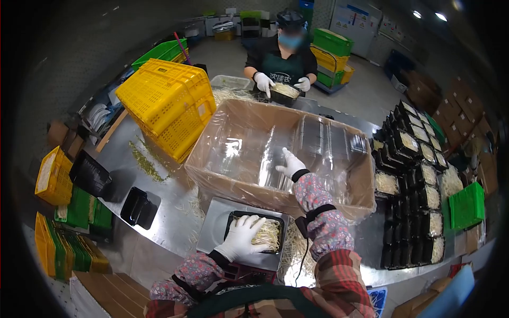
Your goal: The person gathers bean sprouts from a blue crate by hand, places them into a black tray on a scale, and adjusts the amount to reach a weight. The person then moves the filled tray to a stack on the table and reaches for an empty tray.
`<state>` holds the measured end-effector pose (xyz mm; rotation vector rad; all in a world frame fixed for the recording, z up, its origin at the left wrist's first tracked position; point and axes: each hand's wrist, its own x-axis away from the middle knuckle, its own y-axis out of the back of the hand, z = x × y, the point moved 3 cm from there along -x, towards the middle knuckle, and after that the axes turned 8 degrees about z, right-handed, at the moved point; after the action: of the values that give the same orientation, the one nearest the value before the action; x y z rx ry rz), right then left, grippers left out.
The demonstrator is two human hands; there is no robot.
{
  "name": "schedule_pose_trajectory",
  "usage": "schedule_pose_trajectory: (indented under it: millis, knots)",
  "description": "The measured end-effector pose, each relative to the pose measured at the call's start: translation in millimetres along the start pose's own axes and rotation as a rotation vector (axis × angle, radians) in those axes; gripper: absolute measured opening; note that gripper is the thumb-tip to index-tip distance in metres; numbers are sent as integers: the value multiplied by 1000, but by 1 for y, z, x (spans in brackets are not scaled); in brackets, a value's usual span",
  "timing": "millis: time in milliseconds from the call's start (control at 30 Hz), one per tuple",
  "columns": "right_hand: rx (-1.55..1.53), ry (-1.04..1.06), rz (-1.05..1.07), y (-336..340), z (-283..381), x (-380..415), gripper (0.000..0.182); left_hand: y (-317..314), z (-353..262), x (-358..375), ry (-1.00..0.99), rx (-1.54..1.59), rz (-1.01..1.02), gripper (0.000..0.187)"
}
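A black tray (258,233) heaped with pale bean sprouts (268,233) sits on a metal scale (222,212) directly under the person's left hand (239,237). That gloved hand lies flat on the sprouts, fingers spread, pressing rather than gripping. The right hand (290,164) reaches forward and away from it, into a large cardboard box (233,180) lined with clear plastic, where its fingers rest on a stack of clear lids (318,143); whether they have closed on a lid cannot be told.

Judging by how things lie, this tray is filled but has no lid yet, so covering and setting it aside seem to remain. To the right of the right hand, many filled black trays (419,180) are stacked in rows, which suggests much of the batch is done. To the left of the left hand, 1 empty black tray (137,206) waits on the steel table (169,222), and loose sprouts are strewn around the scale.

Beyond the box, yellow crates (169,100) lean beside it, and a co-worker (281,58) in white gloves handles another tray.
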<state>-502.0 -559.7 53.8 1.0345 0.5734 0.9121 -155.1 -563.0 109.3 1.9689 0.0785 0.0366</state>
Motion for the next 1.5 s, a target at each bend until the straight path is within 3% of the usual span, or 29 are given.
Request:
schedule_pose_trajectory:
  millis: [100, 133, 233, 333, 500, 567, 633, 733, 767, 833, 867, 933, 967, 1000, 1067, 1100, 1233, 1300, 1400, 1467, 1500]
  knots:
    - [261, -315, 375, -3, 12, 0, 105, -8, 6, -1, -10, 62, -8, 82]
    - [478, -295, 244, 1, 19, 4, 81, -11, 10, -2, -3, 58, -9, 82]
    - [353, -67, -40, 24, 21, 11, 25, -17, 14, -3, 1, 95, 7, 81]
    - [231, -19, -50, 32, 15, 27, 19, -8, 7, -2, 23, 81, 51, 80]
    - [163, -12, -347, 90, 48, 105, 12, 0, -1, 1, -13, 109, 32, 84]
    - [-48, 32, -530, 112, 49, 135, 9, 4, -3, 6, -28, 104, 39, 89]
    - [-367, 53, -623, 137, 58, 169, 11, 5, 1, 11, -45, 163, 36, 94]
    - [-924, 128, -578, 154, 63, 209, 38, 29, 0, 20, -71, 135, -35, 92]
    - [-948, 116, -516, 163, 73, 228, 45, 40, 5, 22, -91, 168, -110, 91]
    - [-1046, 142, -412, 164, 86, 258, 63, 49, 21, 32, -60, 633, -296, 84]
    - [-1052, 123, -407, 158, 94, 269, 63, 51, 29, 37, -50, 802, -414, 82]
    - [-1141, 195, -288, 143, 122, 286, 78, 64, 36, 50, -94, 1485, -488, 76]
    - [-1157, 142, -179, 132, 132, 293, 87, 70, 36, 57, -60, 1635, -462, 64]
    - [-1161, 108, -105, 119, 145, 298, 88, 68, 36, 61, -61, 1636, -460, 64]
    - [-1144, 100, 59, 75, 151, 305, 81, 60, 33, 70, 27, 1375, -265, 53]
    - [-1099, 56, 32, 55, 150, 308, 75, 60, 25, 77, 111, 1257, -271, 37]
    - [-755, -127, -62, -13, 121, 303, 54, 10, 48, 84, 170, 1173, -263, 31]
    - [-419, -186, -165, -18, 121, 290, 41, -7, 64, 69, 203, 1113, -317, 30]
    - [-228, -50, -401, -15, 123, 253, 33, -13, 87, 33, 220, 995, -436, 30]
    - [-48, -112, -317, -27, 107, 229, 29, -2, 87, 20, 287, 309, -517, 29]
    - [-18, -181, -226, -30, 104, 223, 29, -3, 89, 16, 333, 222, -436, 30]
